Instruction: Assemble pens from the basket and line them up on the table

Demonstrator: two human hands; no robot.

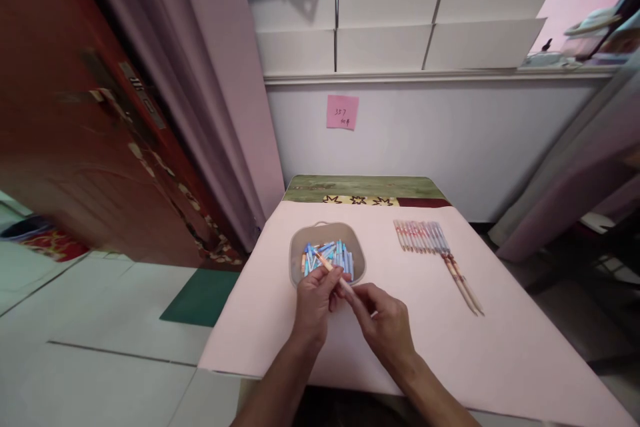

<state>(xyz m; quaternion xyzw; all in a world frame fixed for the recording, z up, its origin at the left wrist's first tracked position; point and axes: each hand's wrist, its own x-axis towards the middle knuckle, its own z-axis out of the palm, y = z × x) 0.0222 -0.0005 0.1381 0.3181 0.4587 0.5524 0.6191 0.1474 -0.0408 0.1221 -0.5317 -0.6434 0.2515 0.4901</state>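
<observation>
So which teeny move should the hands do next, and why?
Maybe the right hand could gently push its end of the pen while the left hand holds steady. Both hands grip that pen, one behind the other, so a small straight push looks easy to guide.

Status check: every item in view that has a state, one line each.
Slim peach-and-white pen: held in both hands, left and right
Beige rounded-square plastic bin: open, holding mostly blue pieces
Row of clear, pink-patterned pen barrels: lying side by side
Two long pale pens: lying flat
Reddish-brown door: open, lock edge exposed
Pink paper note: stuck up, handwritten
</observation>
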